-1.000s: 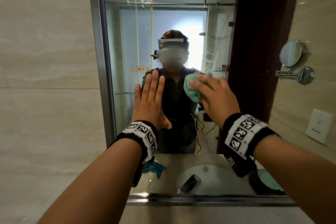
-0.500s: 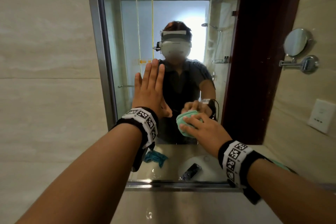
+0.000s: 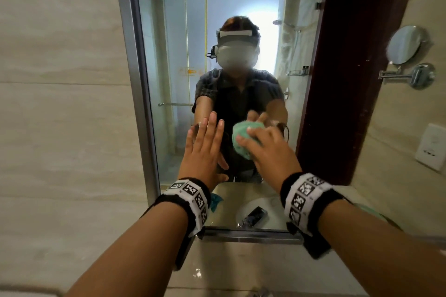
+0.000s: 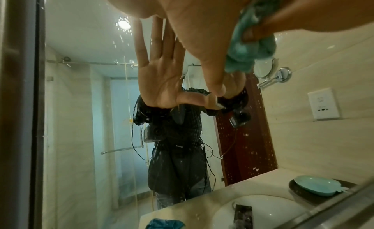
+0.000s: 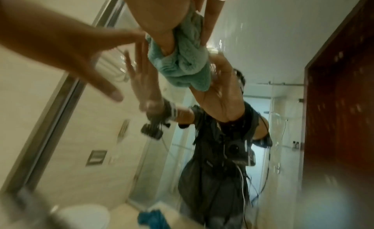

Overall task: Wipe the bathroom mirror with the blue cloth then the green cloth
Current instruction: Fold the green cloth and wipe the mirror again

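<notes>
Our right hand (image 3: 270, 149) grips the green cloth (image 3: 243, 138) against the mirror (image 3: 169, 55); our left hand (image 3: 205, 149) lies flat beside it.

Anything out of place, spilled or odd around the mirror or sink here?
Two things stand out. The mirror glass is speckled with droplets or spots, plainest in the left wrist view over the dark door reflection. In the reflection, a dark phone-like object lies inside the white sink basin, an unusual spot for it. Nothing looks damaged.
</notes>
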